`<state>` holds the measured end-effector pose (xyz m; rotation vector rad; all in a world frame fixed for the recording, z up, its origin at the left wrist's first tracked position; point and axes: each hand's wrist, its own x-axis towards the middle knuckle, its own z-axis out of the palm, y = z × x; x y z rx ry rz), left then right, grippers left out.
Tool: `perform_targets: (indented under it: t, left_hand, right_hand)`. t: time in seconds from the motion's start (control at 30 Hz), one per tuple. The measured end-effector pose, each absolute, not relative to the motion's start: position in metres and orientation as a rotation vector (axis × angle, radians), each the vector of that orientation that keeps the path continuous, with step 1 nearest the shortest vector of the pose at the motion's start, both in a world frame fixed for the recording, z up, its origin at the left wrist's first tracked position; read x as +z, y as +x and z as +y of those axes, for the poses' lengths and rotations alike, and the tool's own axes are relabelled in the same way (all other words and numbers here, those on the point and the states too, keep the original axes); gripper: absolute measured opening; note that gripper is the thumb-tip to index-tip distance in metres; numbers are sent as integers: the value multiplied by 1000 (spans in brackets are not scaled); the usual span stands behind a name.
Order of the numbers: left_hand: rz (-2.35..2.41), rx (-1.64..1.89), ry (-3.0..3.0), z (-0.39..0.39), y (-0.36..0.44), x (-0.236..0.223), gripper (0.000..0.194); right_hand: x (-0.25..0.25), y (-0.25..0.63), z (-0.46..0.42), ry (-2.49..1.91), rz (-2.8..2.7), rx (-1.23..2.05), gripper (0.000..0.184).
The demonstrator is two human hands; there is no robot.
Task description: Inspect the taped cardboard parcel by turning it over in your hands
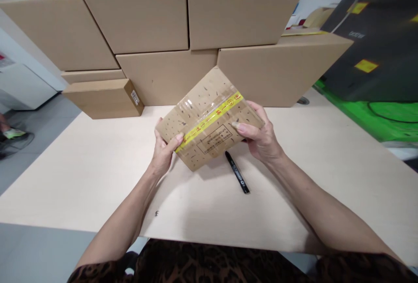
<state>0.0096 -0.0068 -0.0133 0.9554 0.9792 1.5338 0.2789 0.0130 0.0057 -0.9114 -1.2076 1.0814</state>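
Note:
A brown cardboard box (210,119) is held tilted above the table, a strip of yellow tape with red print across its face. Short dark marks are scattered over that face, and a printed rectangle with small text sits below the tape. My left hand (165,148) grips the box's left corner, thumb on the tape's end. At the right corner my right hand (261,137) is closed on the box, thumb on the face and fingers behind. A black marker pen (237,173) lies on the table between my forearms, just below the box.
The pale table (81,178) spreads under my arms. Large cardboard boxes (137,13) are stacked along its far side. A smaller carton (102,99) with a label stands at the back left. On the right are a dark box (375,35) and a green surface (362,115). Part of a person's shoe (15,133) shows at far left.

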Motion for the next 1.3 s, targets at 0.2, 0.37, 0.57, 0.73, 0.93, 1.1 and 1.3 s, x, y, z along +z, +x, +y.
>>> perform_targets:
  t: [0.2, 0.37, 0.57, 0.73, 0.93, 1.1, 1.3]
  left_hand:
    - [974, 1538, 960, -6, 5, -6, 80]
    - [956, 1595, 925, -13, 18, -6, 57]
    - [904, 1607, 848, -19, 35, -10, 55]
    - [900, 1537, 986, -23, 35, -8, 52]
    - [981, 1302, 977, -18, 16, -3, 80]
    - [874, 1417, 953, -16, 3, 15, 95]
    - [881, 1682, 840, -13, -6, 20, 67]
  right_hand:
    - [9, 289, 11, -951, -1274, 1076, 86]
    - [-6, 284, 10, -894, -1223, 911, 105]
    - [-12, 235, -14, -740, -1184, 1155, 119]
    - [-14, 228, -20, -708, -1205, 1251, 116]
    - [-9, 245, -14, -806, -1301, 1367, 122]
    - [6, 250, -19, -806, -1272, 1684, 120]
    - [22, 256, -23, -772, -1297, 1901, 116]
